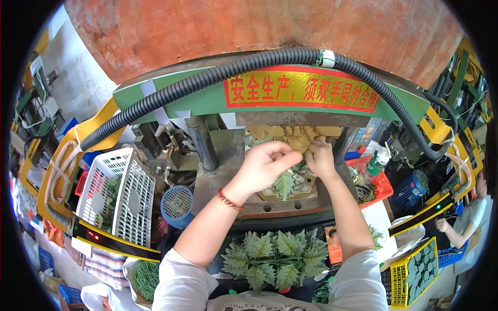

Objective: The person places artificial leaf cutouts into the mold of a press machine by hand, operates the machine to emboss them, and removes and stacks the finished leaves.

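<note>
- Both hands are in under the press's green beam [176,110], close together: left hand [267,165], right hand [320,157].
- Left fingers curl narrow, thumb near the index; right fingers bunch tight. I can't tell what either grips.
- The green leaf [285,185] sits just below them, over the metal mould [308,188], seemingly so both hands can work it.
- Leaf pile [275,256] right against the body, presumably for a short reach.
- White basket [136,199] off left, leaves inside, apparently leaving elbow room.

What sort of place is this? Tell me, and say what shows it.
Probably a factory workshop for artificial leaves: a heavy press, its production-safety sign in Chinese, and piled green leaves point to it.
</note>
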### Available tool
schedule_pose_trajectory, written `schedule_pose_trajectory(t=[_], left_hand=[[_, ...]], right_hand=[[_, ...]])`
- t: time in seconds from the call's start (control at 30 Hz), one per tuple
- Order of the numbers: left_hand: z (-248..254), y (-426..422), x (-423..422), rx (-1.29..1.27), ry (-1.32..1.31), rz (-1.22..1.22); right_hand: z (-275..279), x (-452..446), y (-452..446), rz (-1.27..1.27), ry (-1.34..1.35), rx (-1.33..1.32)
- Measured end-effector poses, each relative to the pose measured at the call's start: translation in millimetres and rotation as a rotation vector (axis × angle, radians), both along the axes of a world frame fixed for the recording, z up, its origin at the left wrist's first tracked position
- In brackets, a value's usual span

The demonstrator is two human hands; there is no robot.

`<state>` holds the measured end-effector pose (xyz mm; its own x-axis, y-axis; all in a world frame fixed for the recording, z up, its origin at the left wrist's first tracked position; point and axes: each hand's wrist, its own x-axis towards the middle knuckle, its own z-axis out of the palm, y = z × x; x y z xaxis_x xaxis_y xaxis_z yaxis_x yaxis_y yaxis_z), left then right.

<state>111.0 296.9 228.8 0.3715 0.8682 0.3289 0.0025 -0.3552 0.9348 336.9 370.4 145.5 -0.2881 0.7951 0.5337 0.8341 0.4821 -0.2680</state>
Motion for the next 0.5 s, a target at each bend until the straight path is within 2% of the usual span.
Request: schedule_pose_trajectory(t=[0.03, 0.17, 0.2, 0.33, 0.37, 0.5], left_hand=[[-2, 0, 5, 0.0, -0.006, -0.002], [-20, 5, 16, 0.0, -0.367, -0.07], [-19, 6, 13, 0.0, -0.369, -0.064], [-11, 11, -3, -0.081, 0.067, 0.157], [-16, 11, -4, -0.085, 0.072, 0.156], [-49, 19, -13, 0.138, 0.408, 0.299]], right_hand=[[1, 1, -2, -0.002, -0.006, 0.0], [8, -3, -9, 0.001, -0.138, -0.171], [15, -10, -13, 0.007, -0.141, -0.173], [51, -43, -21, -0.031, 0.785, -0.362], [49, -50, -19, -0.033, 0.79, -0.366], [42, -77, 11, 0.774, 1.809, -0.588]])
